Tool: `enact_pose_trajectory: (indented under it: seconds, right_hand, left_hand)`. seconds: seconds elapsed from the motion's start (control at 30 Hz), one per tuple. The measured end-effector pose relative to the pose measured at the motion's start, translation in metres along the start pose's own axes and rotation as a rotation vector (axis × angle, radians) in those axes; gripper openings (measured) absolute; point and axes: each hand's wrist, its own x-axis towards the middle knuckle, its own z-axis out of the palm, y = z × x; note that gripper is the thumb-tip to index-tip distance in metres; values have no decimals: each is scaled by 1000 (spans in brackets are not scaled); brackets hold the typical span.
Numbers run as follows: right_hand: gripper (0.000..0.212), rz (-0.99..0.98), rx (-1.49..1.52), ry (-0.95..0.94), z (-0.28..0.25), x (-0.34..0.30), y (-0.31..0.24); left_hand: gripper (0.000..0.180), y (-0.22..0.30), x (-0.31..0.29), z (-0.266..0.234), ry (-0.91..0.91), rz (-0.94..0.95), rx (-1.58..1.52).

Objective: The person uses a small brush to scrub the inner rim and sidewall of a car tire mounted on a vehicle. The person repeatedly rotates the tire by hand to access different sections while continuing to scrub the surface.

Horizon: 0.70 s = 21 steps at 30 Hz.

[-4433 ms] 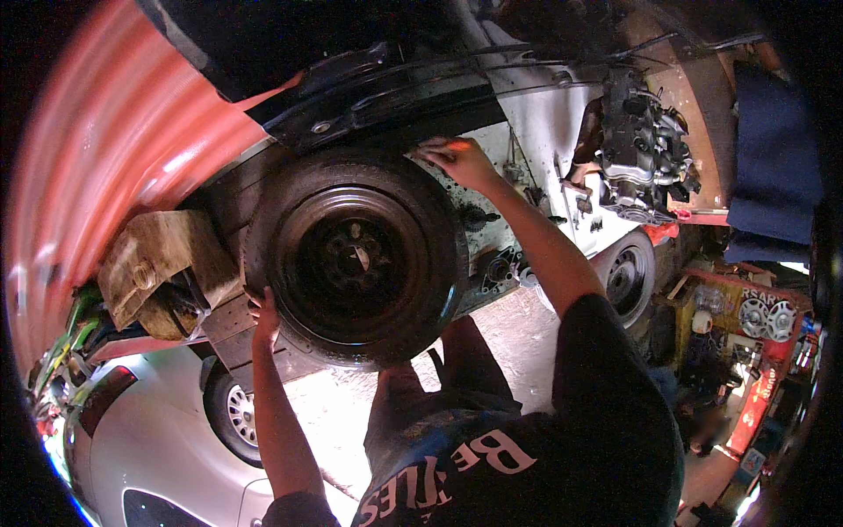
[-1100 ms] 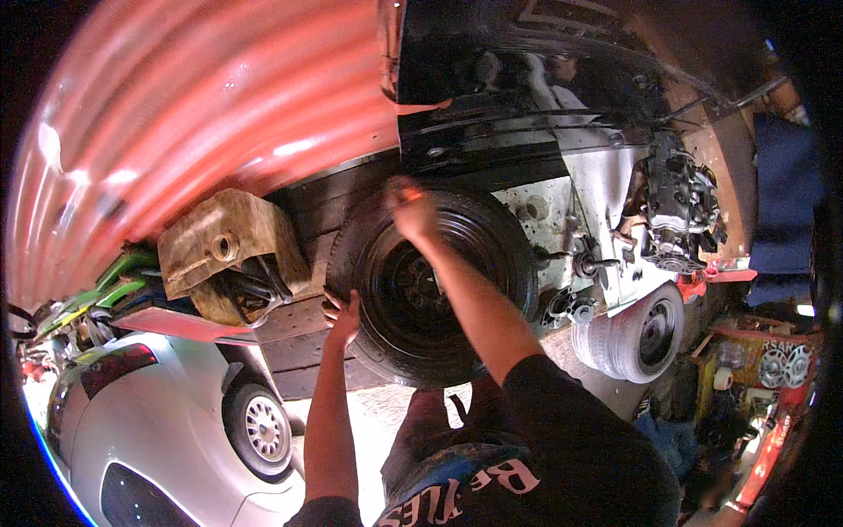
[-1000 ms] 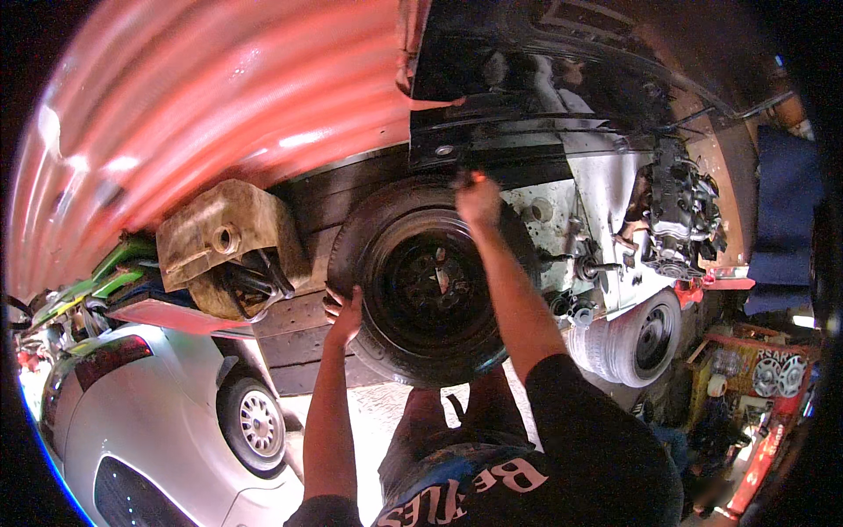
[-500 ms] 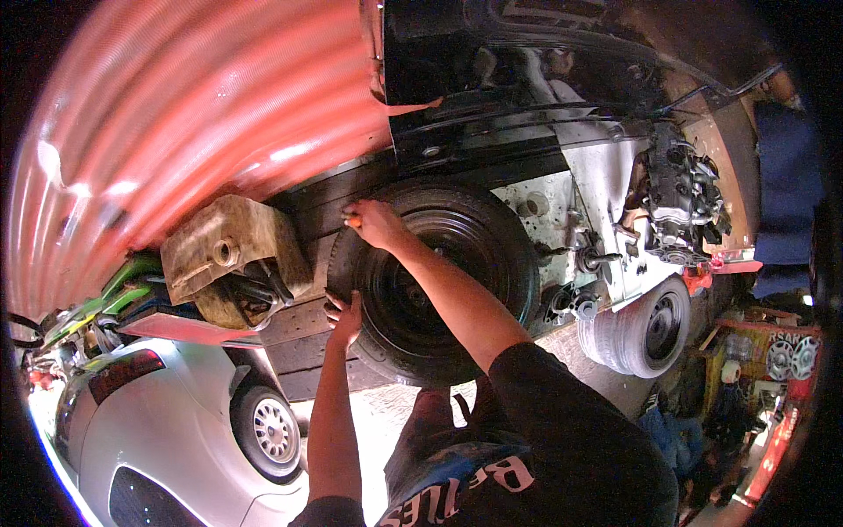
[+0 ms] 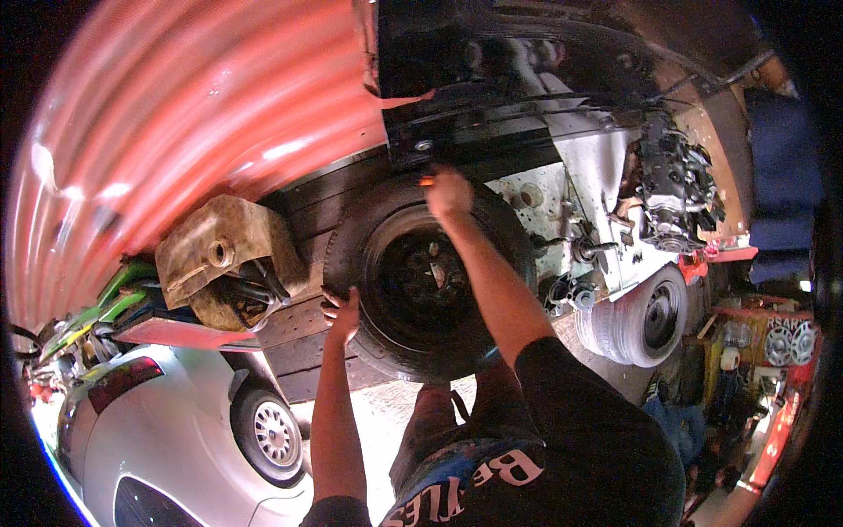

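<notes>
A black steel wheel with its tyre (image 5: 349, 230) lies on dark wooden planks in front of me. My left hand (image 5: 344, 316) rests against the tyre's left side, its fingers spread. My right hand (image 5: 450, 193), slightly blurred, is closed at the tyre's far edge. A small orange thing (image 5: 427, 181) pokes out of its left side; what kind it is I cannot make out, since the fist hides the rest. The dark wheel rim (image 5: 399, 303) shows in the middle, partly behind my right forearm.
A stained tan plastic tank (image 5: 189, 255) sits left of the tyre. Metal parts (image 5: 584, 250) and an engine block (image 5: 672, 184) are at the right, above more stacked tyres (image 5: 615, 329). A silver car (image 5: 158, 422) stands at lower left. Red corrugated sheeting (image 5: 219, 97) rises behind.
My right hand, with the small orange thing, has moved from the tyre's upper left along to its far edge, rightward and slightly farther away. My left hand stays at the tyre's left side.
</notes>
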Motion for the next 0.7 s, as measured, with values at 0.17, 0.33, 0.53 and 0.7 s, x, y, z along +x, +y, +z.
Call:
enact_pose_trajectory:
  seconds: [0.17, 0.33, 0.53, 0.7]
  right_hand:
    - [33, -494, 65, 28, 34, -36, -28]
    - [36, -445, 122, -164, -31, -27, 57]
    - [36, -504, 72, -65, -95, -77, 195]
    - [29, -287, 98, -98, -119, -220, 221]
  left_hand:
    - [102, 59, -29, -5, -53, -11, -158]
    - [103, 69, -48, -25, -53, -83, -221]
    - [108, 63, -42, -26, -3, -50, -213]
    - [110, 71, -48, -31, -38, -50, -206]
